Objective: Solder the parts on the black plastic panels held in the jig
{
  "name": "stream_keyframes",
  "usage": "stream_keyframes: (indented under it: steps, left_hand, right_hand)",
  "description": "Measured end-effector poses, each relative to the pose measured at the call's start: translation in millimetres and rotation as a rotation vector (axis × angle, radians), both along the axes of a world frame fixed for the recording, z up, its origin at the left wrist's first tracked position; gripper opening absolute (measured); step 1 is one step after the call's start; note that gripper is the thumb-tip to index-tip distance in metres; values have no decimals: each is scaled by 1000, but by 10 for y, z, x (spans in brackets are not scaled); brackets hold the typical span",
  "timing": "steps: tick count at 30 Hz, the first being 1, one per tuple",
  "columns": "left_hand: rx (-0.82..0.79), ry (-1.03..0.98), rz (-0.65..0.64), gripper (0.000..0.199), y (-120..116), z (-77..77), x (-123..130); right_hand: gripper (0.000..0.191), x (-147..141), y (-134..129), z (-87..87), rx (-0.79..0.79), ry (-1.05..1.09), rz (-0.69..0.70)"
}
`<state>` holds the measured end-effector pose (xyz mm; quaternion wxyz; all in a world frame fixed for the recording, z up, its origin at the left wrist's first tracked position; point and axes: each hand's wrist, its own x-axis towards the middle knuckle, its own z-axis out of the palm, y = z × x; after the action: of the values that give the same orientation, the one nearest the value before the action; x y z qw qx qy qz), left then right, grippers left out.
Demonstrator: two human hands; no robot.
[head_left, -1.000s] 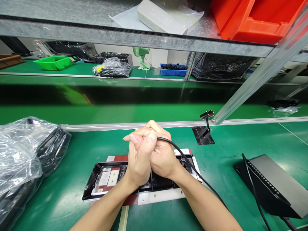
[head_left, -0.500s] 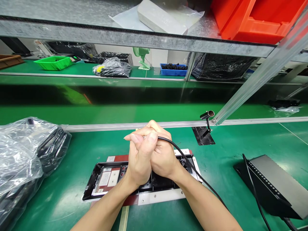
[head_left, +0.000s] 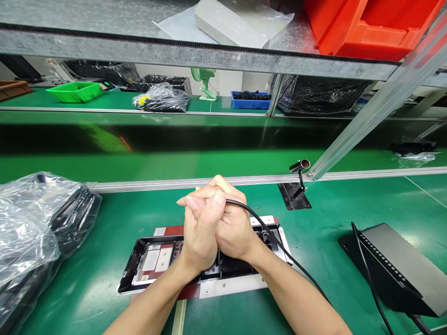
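My left hand (head_left: 200, 232) and my right hand (head_left: 234, 228) are pressed together, fingers closed, above a black plastic housing (head_left: 237, 264). A black cable (head_left: 267, 229) runs into the grip by my left thumb and trails over my right wrist toward the lower right. Its end is hidden inside my fingers. Below, the long housing lies open side up on a red and white fixture (head_left: 232, 286), and my hands and forearms cover its middle.
Plastic-wrapped black parts (head_left: 31, 228) lie at the left. A grey and black box (head_left: 394, 270) with a cable sits at the right, a small black tube on a bracket (head_left: 299, 166) behind it. A metal shelf (head_left: 157, 51) with a red bin (head_left: 370, 32) spans overhead.
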<state>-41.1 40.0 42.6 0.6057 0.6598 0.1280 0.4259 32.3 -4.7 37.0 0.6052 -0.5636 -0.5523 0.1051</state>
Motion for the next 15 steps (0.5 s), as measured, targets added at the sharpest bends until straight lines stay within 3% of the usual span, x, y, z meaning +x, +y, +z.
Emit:
stream_keyframes:
  steps: [15]
  left_hand:
    - [15,-33,4,41,5,-31,27]
  right_hand:
    - [22,-4,24,-38,73,29,8]
